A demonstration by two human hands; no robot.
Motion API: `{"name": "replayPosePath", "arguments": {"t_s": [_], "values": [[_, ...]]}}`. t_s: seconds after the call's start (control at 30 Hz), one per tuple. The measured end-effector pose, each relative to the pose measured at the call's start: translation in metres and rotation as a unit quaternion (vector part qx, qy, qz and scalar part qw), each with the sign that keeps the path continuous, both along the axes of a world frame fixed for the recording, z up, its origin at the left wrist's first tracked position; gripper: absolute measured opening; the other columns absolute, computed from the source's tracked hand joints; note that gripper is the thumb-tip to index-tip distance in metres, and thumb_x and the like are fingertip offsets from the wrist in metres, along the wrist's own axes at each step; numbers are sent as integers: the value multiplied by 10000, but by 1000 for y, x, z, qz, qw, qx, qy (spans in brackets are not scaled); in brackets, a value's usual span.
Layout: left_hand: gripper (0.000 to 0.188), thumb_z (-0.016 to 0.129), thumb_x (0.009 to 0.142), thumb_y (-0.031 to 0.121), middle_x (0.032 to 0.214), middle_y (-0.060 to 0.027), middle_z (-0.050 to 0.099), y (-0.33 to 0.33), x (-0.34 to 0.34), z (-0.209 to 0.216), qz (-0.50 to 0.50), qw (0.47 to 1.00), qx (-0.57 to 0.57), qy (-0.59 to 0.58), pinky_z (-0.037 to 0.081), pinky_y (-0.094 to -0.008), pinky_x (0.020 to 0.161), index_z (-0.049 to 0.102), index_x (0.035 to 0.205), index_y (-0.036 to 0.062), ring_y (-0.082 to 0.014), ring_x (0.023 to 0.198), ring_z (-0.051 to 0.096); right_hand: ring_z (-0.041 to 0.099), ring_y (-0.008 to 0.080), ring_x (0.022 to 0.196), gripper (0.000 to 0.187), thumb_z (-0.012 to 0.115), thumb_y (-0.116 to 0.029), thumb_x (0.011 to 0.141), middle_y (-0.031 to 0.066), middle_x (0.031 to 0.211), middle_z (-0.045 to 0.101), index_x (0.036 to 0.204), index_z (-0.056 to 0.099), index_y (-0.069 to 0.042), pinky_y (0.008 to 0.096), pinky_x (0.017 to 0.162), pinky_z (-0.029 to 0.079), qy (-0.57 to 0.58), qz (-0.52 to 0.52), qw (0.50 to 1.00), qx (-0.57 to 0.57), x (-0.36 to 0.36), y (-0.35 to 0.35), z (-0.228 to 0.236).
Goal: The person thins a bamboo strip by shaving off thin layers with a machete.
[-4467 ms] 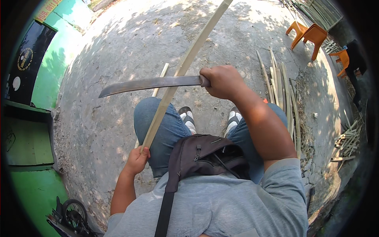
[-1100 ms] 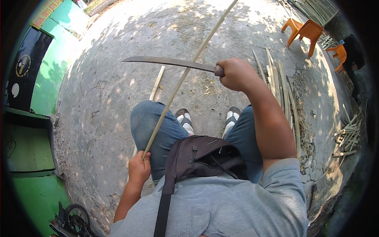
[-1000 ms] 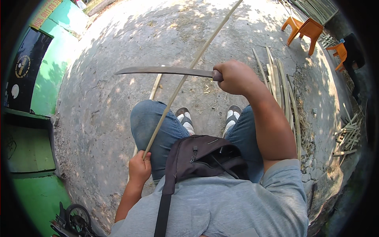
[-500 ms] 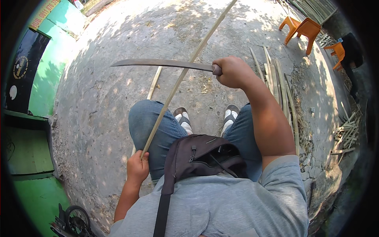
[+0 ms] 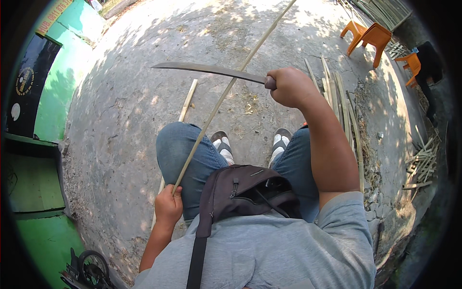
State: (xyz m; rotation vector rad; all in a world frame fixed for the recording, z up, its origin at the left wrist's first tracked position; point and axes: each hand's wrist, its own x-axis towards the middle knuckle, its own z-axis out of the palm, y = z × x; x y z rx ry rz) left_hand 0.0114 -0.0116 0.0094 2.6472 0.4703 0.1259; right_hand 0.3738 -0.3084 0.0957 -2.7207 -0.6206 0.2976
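My left hand (image 5: 168, 206) is closed around the near end of a long, thin bamboo strip (image 5: 208, 123), by my left thigh. The strip slants up and away to the right, past the top of the view. In my right hand (image 5: 290, 87) is the handle of a machete (image 5: 207, 69), held out in front of my knees. Its long, slightly curved blade points left and crosses over the strip; whether its edge touches the strip I cannot tell. Another pale bamboo strip (image 5: 188, 100) lies on the ground beyond my left knee and shows again beside my left hand.
Several long bamboo strips (image 5: 340, 98) lie on the concrete to my right, with a heap of short offcuts (image 5: 422, 166) farther right. Orange plastic chairs (image 5: 375, 39) stand at the far right. A green wall (image 5: 57, 96) and part of a motorcycle (image 5: 91, 269) are on the left.
My right hand and the machete have shifted a little to the right, and the blade now tilts with its tip higher. The strip's far end has swung slightly right; my left hand keeps its hold.
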Motion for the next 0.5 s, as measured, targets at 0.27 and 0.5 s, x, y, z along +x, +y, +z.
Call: {"name": "replayPosePath", "arguments": {"t_s": [0.27, 0.5], "values": [[414, 566, 1085, 378, 732, -237, 619, -1, -4, -3, 5, 1000, 19, -8, 460, -554, 614, 614, 867, 30, -508, 716, 621, 739, 305, 1042, 309, 666, -88, 855, 83, 1082, 789, 1089, 816, -223, 425, 907, 583, 9, -4, 1000, -30, -5, 5, 13], [430, 560, 1087, 387, 739, -238, 619, 2, -6, -5, 4, 1000, 21, -8, 458, -550, 615, 603, 854, 28, -501, 713, 621, 736, 311, 1038, 305, 666, -93, 850, 91, 1080, 786, 1095, 809, -204, 440, 901, 581, 0, 43, 998, -46, -8, 5, 10]]}}
